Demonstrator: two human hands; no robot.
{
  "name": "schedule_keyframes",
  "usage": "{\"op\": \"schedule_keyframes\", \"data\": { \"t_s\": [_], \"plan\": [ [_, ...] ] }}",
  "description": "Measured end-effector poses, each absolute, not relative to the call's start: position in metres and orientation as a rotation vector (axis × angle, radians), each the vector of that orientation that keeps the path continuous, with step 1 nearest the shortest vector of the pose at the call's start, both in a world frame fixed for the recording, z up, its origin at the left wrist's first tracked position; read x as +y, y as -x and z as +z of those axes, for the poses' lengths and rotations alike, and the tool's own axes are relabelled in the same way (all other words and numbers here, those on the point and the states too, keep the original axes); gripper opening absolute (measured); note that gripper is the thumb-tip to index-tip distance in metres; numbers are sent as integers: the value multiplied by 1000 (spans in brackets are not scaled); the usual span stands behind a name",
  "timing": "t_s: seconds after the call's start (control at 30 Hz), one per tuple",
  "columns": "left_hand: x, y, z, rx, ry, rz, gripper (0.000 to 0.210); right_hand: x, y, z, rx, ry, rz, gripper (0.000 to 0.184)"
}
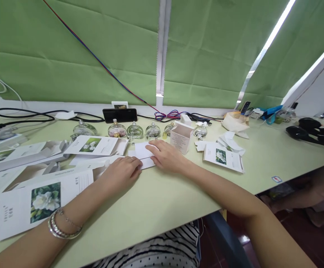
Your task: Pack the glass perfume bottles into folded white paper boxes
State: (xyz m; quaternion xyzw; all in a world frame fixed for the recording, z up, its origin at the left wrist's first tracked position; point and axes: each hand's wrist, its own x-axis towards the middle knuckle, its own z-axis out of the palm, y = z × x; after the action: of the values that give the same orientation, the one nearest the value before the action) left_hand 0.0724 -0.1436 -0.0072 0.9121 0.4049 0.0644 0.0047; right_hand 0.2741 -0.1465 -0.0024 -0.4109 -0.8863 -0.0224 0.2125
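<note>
A small folded piece of white cardboard (144, 150) lies on the table in front of me, between my hands. My left hand (125, 168) is closed on its near left corner, fingers curled and partly hiding it. From the right, my right hand (166, 155) pinches and presses the same piece, with its fingertips on the upper face. Just behind my right hand stands an upright printed carton (180, 138) with its top open. A flat box printed with white flowers (93, 145) lies left of the cardboard, close to my left hand.
Glass perfume bottles, one with a pink tint (117, 130), line the back. A black phone (119, 115) leans behind them. More flower boxes (44, 203) lie at left, another box (223, 158) at right. Cables (170, 115) run along the wall; a black headset-like object (312, 134) sits far right.
</note>
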Motion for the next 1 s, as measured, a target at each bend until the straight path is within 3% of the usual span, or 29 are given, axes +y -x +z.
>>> {"op": "schedule_keyframes", "data": {
  "t_s": [0.27,0.8,1.0],
  "plan": [
    [-149,-71,2,1206,-2742,151,27,-123,-293,-31,-2601,1314,321,77],
    [-145,-68,-7,1396,-2510,349,50,-122,-301,-34,-2367,1329,495,64],
    [-137,-66,-12,1370,-2510,610,42,-131,-299,-31,-2286,1187,706,56]
  ]
}}
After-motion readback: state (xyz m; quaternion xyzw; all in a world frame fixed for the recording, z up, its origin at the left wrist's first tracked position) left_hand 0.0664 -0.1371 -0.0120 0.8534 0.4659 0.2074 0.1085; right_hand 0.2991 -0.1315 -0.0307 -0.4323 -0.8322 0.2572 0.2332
